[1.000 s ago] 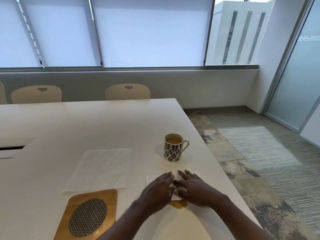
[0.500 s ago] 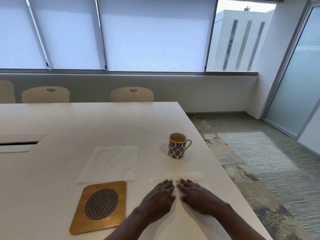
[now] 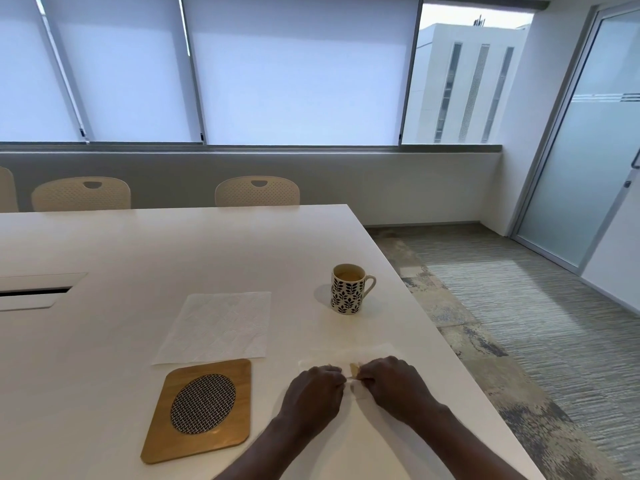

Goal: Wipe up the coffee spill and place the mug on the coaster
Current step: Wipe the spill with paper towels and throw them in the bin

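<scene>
Two bare hands meet near the right edge of a white table [image 3: 173, 251], forearms cut off by the bottom of the frame. The left hand [image 3: 313, 396] and the right hand [image 3: 394, 386] each have their fingers curled in, pinching one thin white napkin [image 3: 370, 351] that lies under them. A small brown coffee stain [image 3: 354, 368] shows on the paper between the knuckles. The fingertips are tucked out of sight, and whether any spill remains on the table beneath the napkin cannot be told.

Just left of the hands lies one wooden coaster [image 3: 202, 408], square with clipped corners and a dark woven oval set in its middle; nothing stands on it. Touching its far edge, or nearly so, is a second napkin [image 3: 218, 327], spread flat and unstained.

Beyond the hands, one white mug [image 3: 348, 289] with a dark leaf pattern stands upright on the bare table, handle to the right, pale brown liquid inside. It is well apart from the coaster.

At the left edge, a cable hatch [image 3: 34, 292] in the tabletop is partly cut off. Across the table stand three cream chairs: one [image 3: 257, 191], another [image 3: 81, 194], and a sliver of a third [image 3: 7, 190] at the frame's edge. Behind them, lowered blinds [image 3: 298, 71] cover the windows; a pale building [image 3: 467, 81] shows through the uncovered pane, and a frosted glass door [image 3: 588, 150] stands at right.
</scene>
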{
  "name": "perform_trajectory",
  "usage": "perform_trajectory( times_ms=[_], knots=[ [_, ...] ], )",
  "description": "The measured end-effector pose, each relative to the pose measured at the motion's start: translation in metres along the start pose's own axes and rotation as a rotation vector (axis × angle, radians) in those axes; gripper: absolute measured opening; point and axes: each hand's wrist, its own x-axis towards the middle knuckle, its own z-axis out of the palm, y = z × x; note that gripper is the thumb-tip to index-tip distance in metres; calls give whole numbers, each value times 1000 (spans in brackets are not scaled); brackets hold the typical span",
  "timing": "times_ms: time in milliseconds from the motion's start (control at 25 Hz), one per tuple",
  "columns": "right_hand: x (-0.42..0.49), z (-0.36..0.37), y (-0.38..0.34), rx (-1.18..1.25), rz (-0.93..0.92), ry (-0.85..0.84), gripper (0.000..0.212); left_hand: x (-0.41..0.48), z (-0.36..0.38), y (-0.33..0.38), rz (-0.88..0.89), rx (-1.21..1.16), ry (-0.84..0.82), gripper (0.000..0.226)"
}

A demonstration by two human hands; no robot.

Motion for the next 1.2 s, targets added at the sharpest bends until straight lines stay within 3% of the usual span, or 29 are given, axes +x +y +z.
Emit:
perform_trajectory(
  times_ms=[400, 520, 720, 920, 1040, 1120, 1200],
  knots=[
    [-3, 0, -4, -3, -53, 36, 23, 2, -1, 8, -86, 85, 39, 27],
    [3, -7, -13, 149, 25, 141, 22, 14, -11, 18, -156, 10, 92, 21],
    [20, -28, -25, 670, 307, 405, 17, 42, -30, 43, -320, -376, 252, 11],
    [24, -40, -25, 1157, 382, 334, 22, 59, -37, 52, -529, -945, 221, 12],
    [21, -45, -16, 1450, 312, 202, 34, 64, -38, 55, -613, -1190, 212, 15],
    [17, -49, -10, 1494, 272, 166, 36, 67, -40, 58, -632, -1252, 231, 8],
    [15, -54, -3, 1402, 340, 287, 25, 71, -42, 62, -630, -1305, 249, 1]
  ],
)
